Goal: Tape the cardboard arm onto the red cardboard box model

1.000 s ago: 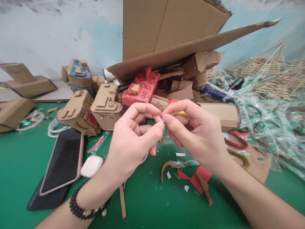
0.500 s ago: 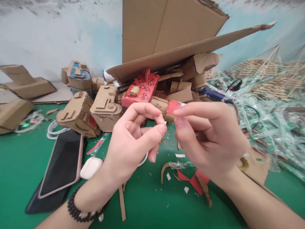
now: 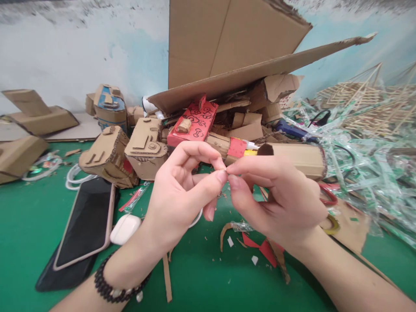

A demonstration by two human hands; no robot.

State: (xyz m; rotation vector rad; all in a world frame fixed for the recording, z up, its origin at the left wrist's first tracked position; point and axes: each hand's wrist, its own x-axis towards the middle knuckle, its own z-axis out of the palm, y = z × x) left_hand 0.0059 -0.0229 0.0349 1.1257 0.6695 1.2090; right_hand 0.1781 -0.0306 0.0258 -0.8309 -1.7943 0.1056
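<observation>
My left hand (image 3: 182,188) is closed, with thumb and forefinger pinching a tiny white scrap (image 3: 225,170), mostly hidden by the fingertips. Against the same spot press the thumb and forefinger of my right hand (image 3: 281,197), so the tips of both hands meet. What the scrap is made of is too small to tell. Beyond the hands are a red box with black drawings (image 3: 198,118) and a cardboard tube with a red band (image 3: 236,147). Below them on the green table (image 3: 247,286) lie red paper scraps (image 3: 267,251) and a white paper bit (image 3: 230,241).
At left lie a phone (image 3: 86,223) and a white earbud case (image 3: 125,229). Cardboard models (image 3: 146,147) stand behind them. A large cardboard sheet (image 3: 240,39) leans at the back. Tangled clear plastic strips (image 3: 367,160) and a tape roll (image 3: 330,225) are at right.
My right hand has moved left and slightly down, bringing its pinched fingertips against those of my left hand. The left hand has barely moved and keeps its pinch on the white scrap.
</observation>
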